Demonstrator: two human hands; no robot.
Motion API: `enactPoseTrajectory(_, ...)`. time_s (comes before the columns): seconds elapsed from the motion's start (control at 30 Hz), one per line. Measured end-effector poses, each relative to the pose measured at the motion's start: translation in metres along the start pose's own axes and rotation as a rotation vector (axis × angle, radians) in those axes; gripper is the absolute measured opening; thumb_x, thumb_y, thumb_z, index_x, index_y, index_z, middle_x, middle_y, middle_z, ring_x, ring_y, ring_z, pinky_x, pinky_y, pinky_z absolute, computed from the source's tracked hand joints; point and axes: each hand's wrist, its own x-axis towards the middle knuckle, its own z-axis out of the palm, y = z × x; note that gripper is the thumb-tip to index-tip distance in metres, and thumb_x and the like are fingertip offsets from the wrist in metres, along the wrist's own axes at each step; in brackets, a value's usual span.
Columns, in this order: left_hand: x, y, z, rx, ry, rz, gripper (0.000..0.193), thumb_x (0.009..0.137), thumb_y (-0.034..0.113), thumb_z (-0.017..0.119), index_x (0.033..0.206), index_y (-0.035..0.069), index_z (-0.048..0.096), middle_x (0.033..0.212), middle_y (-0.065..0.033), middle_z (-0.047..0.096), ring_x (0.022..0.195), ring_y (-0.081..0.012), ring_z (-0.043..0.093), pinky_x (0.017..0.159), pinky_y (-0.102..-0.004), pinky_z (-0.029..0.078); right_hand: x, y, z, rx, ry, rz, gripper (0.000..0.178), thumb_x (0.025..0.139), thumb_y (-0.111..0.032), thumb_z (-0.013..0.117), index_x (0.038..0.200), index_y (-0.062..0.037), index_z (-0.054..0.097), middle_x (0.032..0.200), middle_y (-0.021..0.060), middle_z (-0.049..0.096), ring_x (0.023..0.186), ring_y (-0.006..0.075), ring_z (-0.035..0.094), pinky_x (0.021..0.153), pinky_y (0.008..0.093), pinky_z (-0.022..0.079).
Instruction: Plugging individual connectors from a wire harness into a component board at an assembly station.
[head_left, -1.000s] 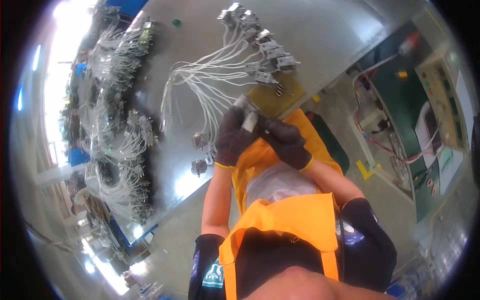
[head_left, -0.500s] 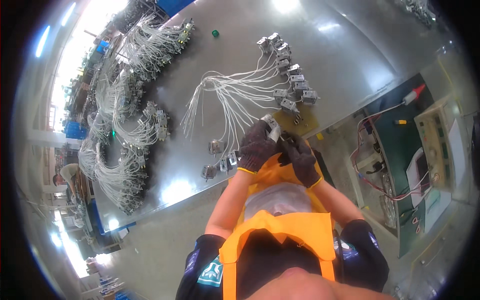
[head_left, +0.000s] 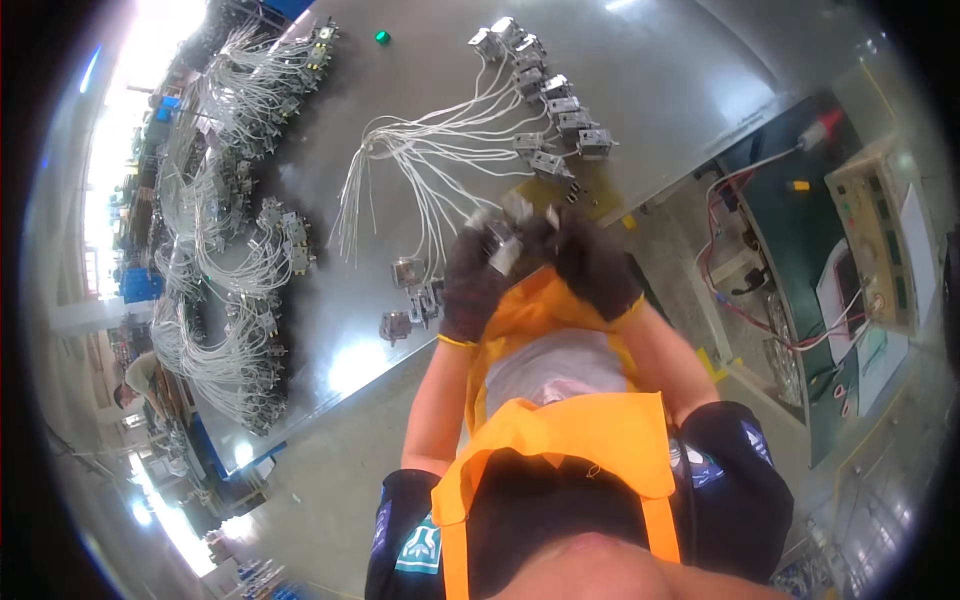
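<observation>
My left hand (head_left: pixel 470 292), in a dark glove with a yellow cuff, grips a small metal box-shaped part (head_left: pixel 505 254), blurred by motion, above the table's near edge. Close by on its right, my right hand (head_left: pixel 598 268) wears a matching glove; its fingers are smeared and partly hidden. Ahead of both hands lies a bundle of white wires (head_left: pixel 405 143), fanning out to several similar metal parts (head_left: pixel 562 118). A few more wired parts (head_left: pixel 408 272) lie to the left of my left hand.
Large heaps of wired parts (head_left: pixel 265 250) line the table's (head_left: pixel 330 295) left side. A green cap (head_left: pixel 382 38) sits far back. On the right, a green-topped bench (head_left: pixel 780 215) carries a beige instrument (head_left: pixel 868 235), cables and scissors (head_left: pixel 842 398). Another person (head_left: pixel 150 380) is at far left.
Both hands have moved closer to my body relative to the table, and the held part has turned and blurred. The whole view has shifted, so the wire bundle appears farther up and left.
</observation>
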Motion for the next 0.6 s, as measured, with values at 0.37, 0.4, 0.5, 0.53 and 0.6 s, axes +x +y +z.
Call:
enactPoseTrajectory(0.37, 0.022, -0.004, 0.004, 0.685, -0.021, 0.265, 0.051, 0.083, 0.016, 0.075, 0.126, 0.001, 0.054, 0.105, -0.0155, 0.063, 0.091, -0.0261, 0.064, 0.08, -0.0373, 0.052, -0.034, -0.032, -0.011, 0.27, 0.097, 0.596, 0.025, 0.097, -0.011, 0.059, 0.121, -0.005, 0.06, 0.097, 0.0041, 0.067, 0.075, 0.0109, 0.063, 0.067, 0.0256, 0.054)
enactPoseTrajectory(0.4, 0.023, -0.003, 0.003, 0.592, -0.058, 0.266, 0.048, 0.082, 0.016, 0.075, 0.123, 0.001, 0.055, 0.105, -0.0152, 0.063, 0.091, -0.0258, 0.064, 0.079, -0.0376, 0.052, -0.04, -0.031, -0.005, 0.298, 0.091, 0.555, 0.025, 0.097, -0.011, 0.059, 0.121, -0.005, 0.06, 0.097, 0.0041, 0.067, 0.075, 0.0109, 0.063, 0.067, 0.0256, 0.054)
enactPoseTrajectory(0.5, 0.027, -0.001, 0.005, 0.232, -0.088, -0.098, 0.046, 0.083, 0.02, 0.075, 0.121, 0.0, 0.057, 0.103, -0.0162, 0.063, 0.092, -0.0274, 0.064, 0.079, -0.0381, 0.052, -0.038, -0.024, 0.01, 0.011, -0.013, 0.478, 0.026, 0.097, -0.01, 0.059, 0.122, -0.0063, 0.062, 0.097, 0.0052, 0.068, 0.074, 0.0098, 0.063, 0.065, 0.0264, 0.053)
enactPoseTrajectory(0.53, 0.028, -0.001, 0.007, 0.221, -0.076, -0.118, 0.046, 0.083, 0.022, 0.074, 0.12, 0.0, 0.058, 0.102, -0.0166, 0.063, 0.093, -0.0283, 0.064, 0.08, -0.0383, 0.052, -0.034, -0.022, 0.015, -0.179, 0.001, 0.285, 0.026, 0.094, -0.008, 0.061, 0.12, -0.0067, 0.063, 0.098, 0.0074, 0.068, 0.077, 0.0134, 0.065, 0.066, 0.0283, 0.053)
enactPoseTrajectory(0.6, 0.028, 0.0, 0.013, 0.491, 0.039, 0.051, 0.046, 0.084, 0.025, 0.073, 0.12, 0.0, 0.059, 0.101, -0.0175, 0.064, 0.094, -0.0302, 0.064, 0.081, -0.039, 0.051, -0.026, -0.021, 0.017, -0.361, 0.009, 0.072, 0.027, 0.092, -0.006, 0.062, 0.119, -0.007, 0.064, 0.099, 0.0097, 0.068, 0.079, 0.017, 0.066, 0.068, 0.0303, 0.054)
